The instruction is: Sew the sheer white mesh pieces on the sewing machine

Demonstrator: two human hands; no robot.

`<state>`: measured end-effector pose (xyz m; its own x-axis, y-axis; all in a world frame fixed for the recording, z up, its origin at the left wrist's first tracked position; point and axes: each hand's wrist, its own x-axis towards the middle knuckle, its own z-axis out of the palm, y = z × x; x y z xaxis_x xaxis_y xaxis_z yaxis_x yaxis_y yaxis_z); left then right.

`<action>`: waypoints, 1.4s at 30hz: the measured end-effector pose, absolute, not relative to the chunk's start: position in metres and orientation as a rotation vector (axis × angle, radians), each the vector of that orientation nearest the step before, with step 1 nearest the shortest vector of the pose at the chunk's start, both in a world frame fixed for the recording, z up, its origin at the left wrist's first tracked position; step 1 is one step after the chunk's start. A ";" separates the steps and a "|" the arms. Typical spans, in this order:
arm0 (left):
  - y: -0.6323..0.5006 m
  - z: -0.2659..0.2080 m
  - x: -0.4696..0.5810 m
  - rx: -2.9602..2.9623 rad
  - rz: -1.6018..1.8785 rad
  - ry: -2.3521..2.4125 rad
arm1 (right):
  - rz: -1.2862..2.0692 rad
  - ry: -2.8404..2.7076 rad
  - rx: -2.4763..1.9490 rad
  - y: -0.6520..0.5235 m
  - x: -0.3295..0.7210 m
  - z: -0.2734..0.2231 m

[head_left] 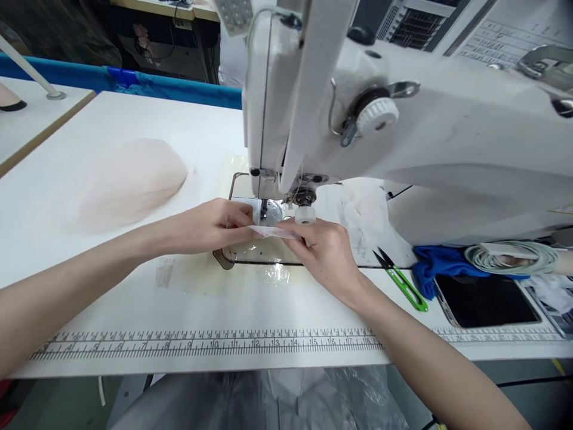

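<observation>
A small strip of thin white fabric is stretched between my two hands, just in front of the sewing machine's presser foot. My left hand pinches its left end, fingers curled. The other end is pinched between the thumb and fingers of my right hand, beside the needle area. Above both hands rises the head of the white sewing machine. Beneath them lies the machine's bed plate. The fingertips partly hide how the fabric lies near the foot.
A sheer, pale pink fabric piece lies on the table at left. To the right are green thread snips, a blue cloth, a phone and a coiled pale cord. A printed ruler runs along the front edge.
</observation>
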<state>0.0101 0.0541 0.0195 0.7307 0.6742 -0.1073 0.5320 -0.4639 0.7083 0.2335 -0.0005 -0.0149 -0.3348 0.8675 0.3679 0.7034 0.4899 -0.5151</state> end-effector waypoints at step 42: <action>0.030 -0.027 0.009 3.234 0.627 0.991 | -0.210 -2.362 -1.091 0.015 0.229 -0.030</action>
